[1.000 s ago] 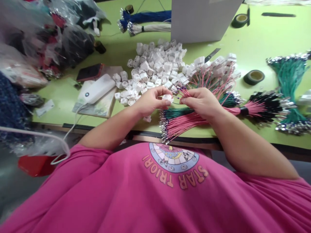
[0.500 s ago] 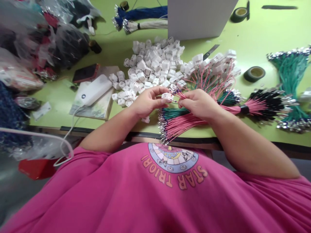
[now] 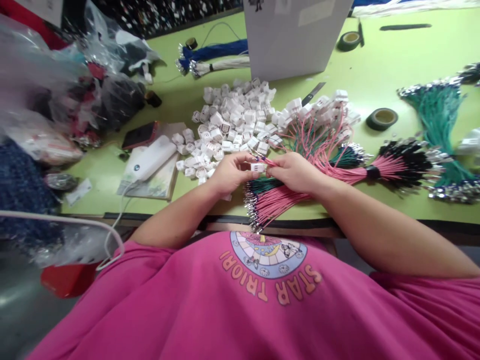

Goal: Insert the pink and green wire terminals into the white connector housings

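Observation:
My left hand [image 3: 233, 174] pinches a white plastic connector housing [image 3: 257, 168] between thumb and fingers. Close by on its right, my right hand [image 3: 294, 172] is closed on pink wires [image 3: 270, 162] whose ends reach the housing. Whether the wire tips sit inside it I cannot tell. Beneath my hands lies a bundle of pink and green wires [image 3: 273, 202] with metal terminals at the left end. Just beyond is a heap of loose white housings [image 3: 232, 120]. Housings with pink and green wires attached [image 3: 318, 125] lie behind my right hand.
A grey-white box [image 3: 292, 40] stands behind the heap, near a knife blade [image 3: 314, 93]. Tape rolls [image 3: 381, 119] and green wire bundles [image 3: 437, 115] lie to the right. On the left are a white power bank [image 3: 153, 157], a phone [image 3: 140, 135] and plastic bags [image 3: 112, 95].
The camera view has shifted, so the table things appear lower. My right hand has come closer to the housing, and the wire ends now meet it, while my left hand keeps its pinch.

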Motion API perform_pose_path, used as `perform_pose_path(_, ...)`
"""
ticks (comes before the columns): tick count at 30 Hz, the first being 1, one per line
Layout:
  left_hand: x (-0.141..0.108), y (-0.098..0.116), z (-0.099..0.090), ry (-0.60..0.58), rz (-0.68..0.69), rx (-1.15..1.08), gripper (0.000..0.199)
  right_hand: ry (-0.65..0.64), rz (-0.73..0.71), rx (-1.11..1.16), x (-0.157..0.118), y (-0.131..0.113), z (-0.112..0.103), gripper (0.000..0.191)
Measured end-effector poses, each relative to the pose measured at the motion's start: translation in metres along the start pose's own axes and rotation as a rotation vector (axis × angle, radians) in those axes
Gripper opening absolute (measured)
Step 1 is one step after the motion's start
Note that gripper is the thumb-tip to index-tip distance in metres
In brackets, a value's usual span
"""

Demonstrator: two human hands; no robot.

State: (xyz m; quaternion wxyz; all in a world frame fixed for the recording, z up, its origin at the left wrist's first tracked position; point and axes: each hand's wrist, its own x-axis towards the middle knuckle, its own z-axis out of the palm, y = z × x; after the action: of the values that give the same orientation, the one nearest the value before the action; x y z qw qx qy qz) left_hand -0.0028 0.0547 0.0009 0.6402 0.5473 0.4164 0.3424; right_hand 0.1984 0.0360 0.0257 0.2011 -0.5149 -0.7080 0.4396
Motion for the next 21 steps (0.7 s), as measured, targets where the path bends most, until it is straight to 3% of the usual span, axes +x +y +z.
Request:
perform_pose_path(6,0.000,0.006,0.001,0.014,0.002,0.088,0.040,-0.047,-0.044,0.049,0.006,0.006,-0.002,0.024)
perform_pose_path(9,-0.004,0.013,-0.010,-0.054,0.038,0.320,0.036,0.052,0.040,0.058,0.013,0.011,-0.007,0.024)
perform_pose_path(12,-0.011,0.018,-0.018,-0.196,0.106,0.522,0.029,0.148,0.027,-0.224,0.021,0.017,-0.003,0.019)
perform_pose_path(16,-0.019,0.021,-0.019,-0.337,0.212,0.624,0.021,0.040,-0.019,-0.592,0.027,0.021,0.014,0.029)
perform_pose_path(21,-0.020,0.021,-0.017,-0.362,0.192,0.663,0.020,0.012,-0.058,-0.604,0.028,0.020,0.016,0.028)
